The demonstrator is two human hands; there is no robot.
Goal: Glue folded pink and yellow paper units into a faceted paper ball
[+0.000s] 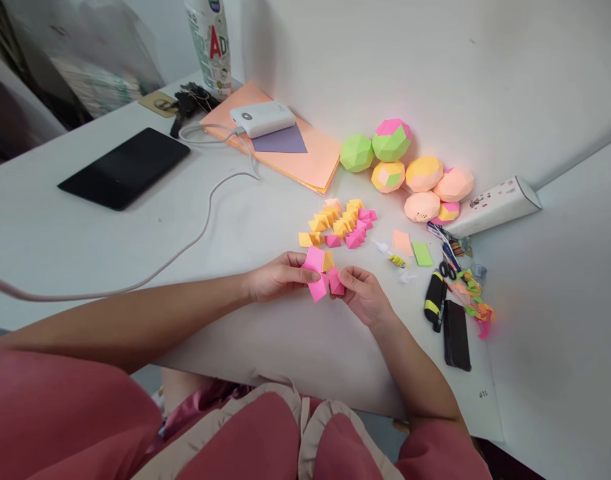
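Note:
My left hand grips a partly joined cluster of folded paper pieces, mostly pink with one orange-yellow face. Close beside it, my right hand pinches a small pink folded paper piece between thumb and fingers. Whether that piece touches the cluster I cannot tell. Just beyond both hands lie rows of folded yellow paper units and folded pink paper units. A small glue tube rests to the right of the rows, near a peach paper square and a green paper square.
Finished paper balls are grouped against the wall. A white box, scissors, a black case and paper scraps line the right side. Leftward are a tablet, a power bank on peach sheets, and a cable.

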